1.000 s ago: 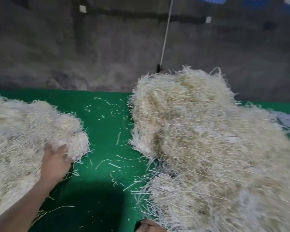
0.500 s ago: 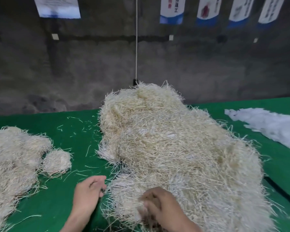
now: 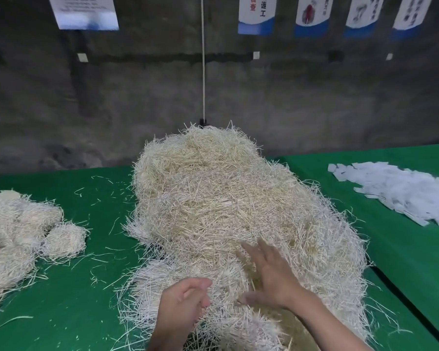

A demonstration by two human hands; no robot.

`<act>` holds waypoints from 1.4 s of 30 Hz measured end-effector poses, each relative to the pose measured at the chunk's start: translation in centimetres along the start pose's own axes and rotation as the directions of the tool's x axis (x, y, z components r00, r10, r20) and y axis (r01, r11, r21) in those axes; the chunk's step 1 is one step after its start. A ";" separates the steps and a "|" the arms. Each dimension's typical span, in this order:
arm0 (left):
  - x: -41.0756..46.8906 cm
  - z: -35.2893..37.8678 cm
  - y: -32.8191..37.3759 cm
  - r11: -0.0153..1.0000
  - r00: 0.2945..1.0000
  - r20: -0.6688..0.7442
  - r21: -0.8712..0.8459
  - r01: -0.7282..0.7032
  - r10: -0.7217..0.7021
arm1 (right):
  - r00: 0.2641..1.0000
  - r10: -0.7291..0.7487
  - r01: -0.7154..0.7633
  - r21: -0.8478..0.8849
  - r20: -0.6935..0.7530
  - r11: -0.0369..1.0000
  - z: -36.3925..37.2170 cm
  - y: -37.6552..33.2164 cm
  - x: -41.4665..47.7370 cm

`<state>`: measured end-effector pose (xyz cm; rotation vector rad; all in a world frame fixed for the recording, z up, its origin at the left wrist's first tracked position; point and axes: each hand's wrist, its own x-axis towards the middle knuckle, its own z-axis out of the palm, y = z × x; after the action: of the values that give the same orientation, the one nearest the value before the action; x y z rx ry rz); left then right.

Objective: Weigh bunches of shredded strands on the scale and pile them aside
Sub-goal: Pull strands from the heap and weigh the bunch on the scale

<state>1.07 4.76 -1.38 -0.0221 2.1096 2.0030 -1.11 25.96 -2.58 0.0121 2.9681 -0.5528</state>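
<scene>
Only the person's two hands and forearms show, in the lower middle of the frame. The left hand (image 3: 185, 300) sits just left of centre, its forearm running to the bottom edge. The right hand (image 3: 270, 279) sits beside it, its forearm running to the lower right. Both are bare to the frame edge. The right fingertips are blurred.

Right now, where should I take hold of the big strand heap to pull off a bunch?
Grip the low near lobe of the strand heap, coming from your side. It bulges out loose towards you, below the tall matted middle, so a bunch should probably pull free there.
</scene>
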 end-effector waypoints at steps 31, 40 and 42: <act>12.1 6.7 8.8 0.990 0.933 -0.357 -0.140 -0.022 -0.030 | 0.979 -0.082 0.013 0.347 0.185 0.938 -3.6 2.3 5.1; 12.1 5.3 11.6 0.938 0.899 -0.437 -0.298 -0.176 0.030 | 0.996 -0.084 0.085 0.119 -0.017 0.989 -4.3 3.2 5.1; 11.7 5.5 12.0 0.929 0.921 -0.386 -0.317 -0.191 0.058 | 0.959 -0.104 0.155 0.181 -0.263 0.971 -6.2 1.9 5.3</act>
<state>-11.45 12.69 8.17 -0.3618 1.9587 2.6061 -7.06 29.83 1.80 -0.1041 3.1582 -0.9323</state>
